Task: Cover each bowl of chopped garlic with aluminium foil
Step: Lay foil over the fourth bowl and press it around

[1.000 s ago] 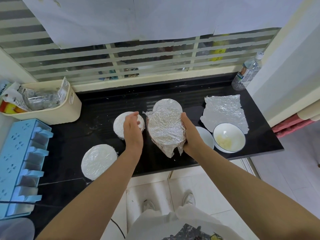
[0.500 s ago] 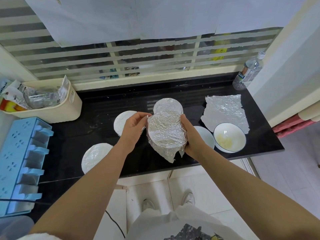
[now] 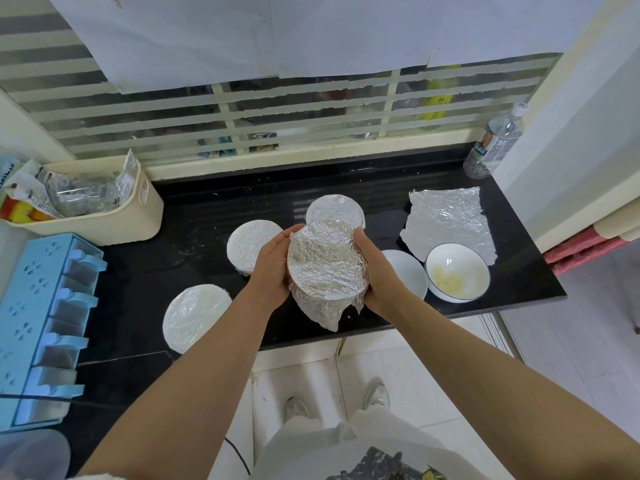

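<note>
Frame centre: I see the foil-wrapped bowl point(image 3: 327, 268) tilted toward camera over the bench point(image 3: 207, 216) edge, foil crinkled, one flap hanging loose. Left hand point(image 3: 273, 268) and right hand point(image 3: 377, 271) cup its sides, fingers curled round it.

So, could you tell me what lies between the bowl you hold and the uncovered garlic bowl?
Head view: the right hand gripping the foil-wrapped bowl, then a white bowl, partly hidden behind that hand.

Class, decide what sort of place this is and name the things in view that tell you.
Probably a home kitchen: a black counter, a bowl of chopped garlic, and a blue condiment rack.
</note>
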### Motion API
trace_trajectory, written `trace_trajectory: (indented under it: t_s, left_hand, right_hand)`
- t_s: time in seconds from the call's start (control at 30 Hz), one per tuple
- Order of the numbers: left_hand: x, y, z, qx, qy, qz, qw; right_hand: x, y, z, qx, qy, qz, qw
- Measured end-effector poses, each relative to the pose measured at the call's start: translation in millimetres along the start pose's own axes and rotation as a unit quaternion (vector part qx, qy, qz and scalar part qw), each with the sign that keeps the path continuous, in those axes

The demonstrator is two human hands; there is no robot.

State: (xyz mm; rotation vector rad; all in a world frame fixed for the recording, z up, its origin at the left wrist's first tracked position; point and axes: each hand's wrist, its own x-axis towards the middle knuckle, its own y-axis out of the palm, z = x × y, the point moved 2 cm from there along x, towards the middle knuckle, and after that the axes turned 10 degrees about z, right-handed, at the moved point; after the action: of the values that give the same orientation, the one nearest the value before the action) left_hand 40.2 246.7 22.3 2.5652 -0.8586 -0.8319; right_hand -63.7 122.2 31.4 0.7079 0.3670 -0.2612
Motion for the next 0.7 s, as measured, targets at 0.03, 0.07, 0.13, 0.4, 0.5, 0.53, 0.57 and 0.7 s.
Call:
trace_trajectory:
  t_s: [0.03,0.07,0.13,0.4,0.5,0.53,0.57,0.7]
  left_hand:
    - [0.1,2.5,0.0,-0.027,-0.022,0.0,0.999]
    - [0.0,5.1,-0.4,-0.05,-0.043,0.002,0.998]
    - [-1.2,9.4,-2.5,-0.063,-0.067,0.011,0.996]
    - [-9.2,11.3,-3.3,0.063,-0.018,0.031,0.997]
    - [-9.7,8.0,-5.1,0.109,-0.011,0.037,0.993]
    - [-9.5,7.1,-5.5,0.114,-0.012,0.038,0.993]
    - [-8.9,6.2,-6.0,0.117,-0.012,0.037,0.992]
    - [-9.1,6.2,-3.9,0.076,-0.033,0.024,0.996]
  right_hand:
    - [-0.7,0.3,0.0,-0.003,-0.001,0.0,1.0]
    - [-1.1,0.8,0.2,-0.006,-0.002,0.0,1.0]
    - [-1.7,1.0,0.8,-0.012,-0.002,-0.001,1.0]
    - [-4.3,0.7,4.0,-0.011,-0.004,-0.005,1.0]
    - [-4.7,0.0,3.9,-0.011,-0.002,-0.006,1.0]
    - [-4.8,0.0,3.7,-0.011,0.001,-0.007,1.0]
    - [-5.2,-0.1,3.5,-0.011,0.003,-0.008,1.0]
    - [-6.3,-1.2,3.2,-0.01,0.007,-0.004,1.0]
